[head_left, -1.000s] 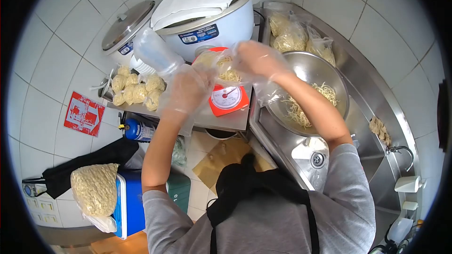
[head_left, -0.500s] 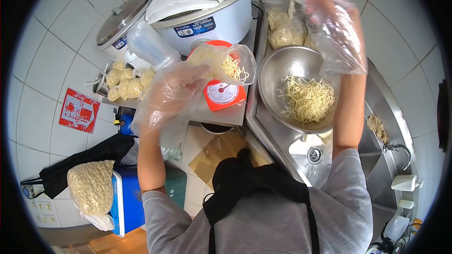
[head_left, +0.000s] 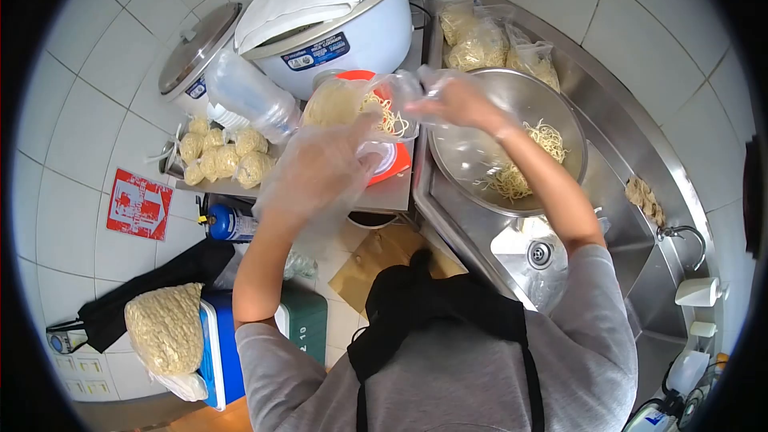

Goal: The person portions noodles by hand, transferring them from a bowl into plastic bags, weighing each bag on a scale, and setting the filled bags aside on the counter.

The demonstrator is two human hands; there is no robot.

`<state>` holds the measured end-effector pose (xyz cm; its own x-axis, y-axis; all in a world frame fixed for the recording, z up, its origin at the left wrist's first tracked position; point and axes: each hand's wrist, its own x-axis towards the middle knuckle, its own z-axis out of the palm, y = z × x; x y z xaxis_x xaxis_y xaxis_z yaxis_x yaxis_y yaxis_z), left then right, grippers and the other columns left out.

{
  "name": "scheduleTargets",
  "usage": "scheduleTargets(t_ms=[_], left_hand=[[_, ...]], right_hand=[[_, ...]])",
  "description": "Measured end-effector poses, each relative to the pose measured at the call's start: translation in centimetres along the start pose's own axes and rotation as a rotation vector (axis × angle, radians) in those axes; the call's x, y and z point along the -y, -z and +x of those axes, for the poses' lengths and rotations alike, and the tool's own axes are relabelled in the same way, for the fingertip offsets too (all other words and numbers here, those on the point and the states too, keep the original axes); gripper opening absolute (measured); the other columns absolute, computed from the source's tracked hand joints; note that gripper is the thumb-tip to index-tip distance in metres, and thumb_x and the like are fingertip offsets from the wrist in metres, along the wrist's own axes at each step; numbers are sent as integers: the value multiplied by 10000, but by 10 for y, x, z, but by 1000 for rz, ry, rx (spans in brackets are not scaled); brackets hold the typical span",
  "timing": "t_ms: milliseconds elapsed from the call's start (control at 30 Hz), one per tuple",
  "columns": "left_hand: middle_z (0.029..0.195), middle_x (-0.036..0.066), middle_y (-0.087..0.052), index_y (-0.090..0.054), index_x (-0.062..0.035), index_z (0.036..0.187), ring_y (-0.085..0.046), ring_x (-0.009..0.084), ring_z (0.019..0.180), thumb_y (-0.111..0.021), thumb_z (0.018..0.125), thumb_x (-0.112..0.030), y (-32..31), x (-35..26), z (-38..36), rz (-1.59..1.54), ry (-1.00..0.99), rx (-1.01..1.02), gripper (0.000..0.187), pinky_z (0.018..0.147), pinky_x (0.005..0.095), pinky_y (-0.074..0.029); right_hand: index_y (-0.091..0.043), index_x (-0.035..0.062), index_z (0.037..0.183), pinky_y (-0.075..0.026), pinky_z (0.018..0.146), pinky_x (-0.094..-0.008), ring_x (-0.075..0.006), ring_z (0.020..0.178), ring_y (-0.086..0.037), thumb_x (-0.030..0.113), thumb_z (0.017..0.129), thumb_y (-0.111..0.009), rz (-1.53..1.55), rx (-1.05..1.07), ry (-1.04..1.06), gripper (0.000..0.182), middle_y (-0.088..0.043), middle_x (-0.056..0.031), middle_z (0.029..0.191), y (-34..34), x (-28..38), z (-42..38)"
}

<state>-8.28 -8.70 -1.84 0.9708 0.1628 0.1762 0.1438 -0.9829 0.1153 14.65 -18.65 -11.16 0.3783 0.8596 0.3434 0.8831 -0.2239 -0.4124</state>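
Observation:
My left hand point(head_left: 324, 162), in a loose clear plastic glove, grips a clear bag holding pale noodles point(head_left: 386, 116) over the red scale point(head_left: 400, 163). My right hand point(head_left: 452, 102), also gloved, is at the bag's open mouth with its fingers closed near the rim; what they hold is too small to name. Beneath my right forearm stands the steel bowl point(head_left: 456, 162), with loose noodles point(head_left: 512, 180) in its right part. The scale's dial is mostly hidden by my left hand and the bag.
Filled noodle bags point(head_left: 478, 44) lie behind the bowl, and small tied bags point(head_left: 228, 156) fill a tray at left. A large rice cooker point(head_left: 344, 48) stands behind the scale. The sink point(head_left: 538, 252) and faucet point(head_left: 686, 234) are at right.
My right hand has come down and left from above the noodle bags to the mouth of the bag. The noodle strands that hung from it no longer show. The view has shifted slightly.

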Motion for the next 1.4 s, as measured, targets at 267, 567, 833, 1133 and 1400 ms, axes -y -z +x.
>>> scheduleTargets(t_ms=[267,567,833,1133,1400], left_hand=[[738,125,-631,-573,-133,1021,-623,330,712,-638,787,-258,-4,82,-3,317,-14,-215,273,624,432,-488],[869,161,-631,-565,-88,961,-623,339,756,-614,811,-244,-5,76,-1,158,142,-152,221,645,414,-487],[919,138,-636,-591,-67,1063,-620,312,795,-616,841,-174,10,50,-44,-217,107,-70,247,679,354,-495],[813,30,-588,-575,0,999,-535,101,690,-610,853,-58,-42,77,-178,-770,687,-489,161,637,255,-462],[779,19,-565,-582,-1,956,-523,84,677,-603,870,-77,-54,39,-132,-794,697,-402,117,619,237,-442]], right_hand=[[-657,-24,711,-478,669,-441,-380,679,-613,344,804,-548,168,62,-90,395,-630,-228,732,37,46,41],[-689,25,855,-499,689,-408,-350,768,-640,381,748,-639,95,115,-168,375,-642,-219,816,33,51,48],[-672,15,833,-443,554,-311,-145,611,-553,507,748,-700,409,126,-257,499,-614,-57,711,42,-9,-48],[-633,50,787,-350,475,-231,-61,537,-472,363,826,-668,652,-365,-926,317,-548,23,615,50,-62,-257],[-649,34,812,-372,502,-225,-59,568,-491,284,818,-692,678,-481,-987,254,-562,25,644,18,-39,-253]])
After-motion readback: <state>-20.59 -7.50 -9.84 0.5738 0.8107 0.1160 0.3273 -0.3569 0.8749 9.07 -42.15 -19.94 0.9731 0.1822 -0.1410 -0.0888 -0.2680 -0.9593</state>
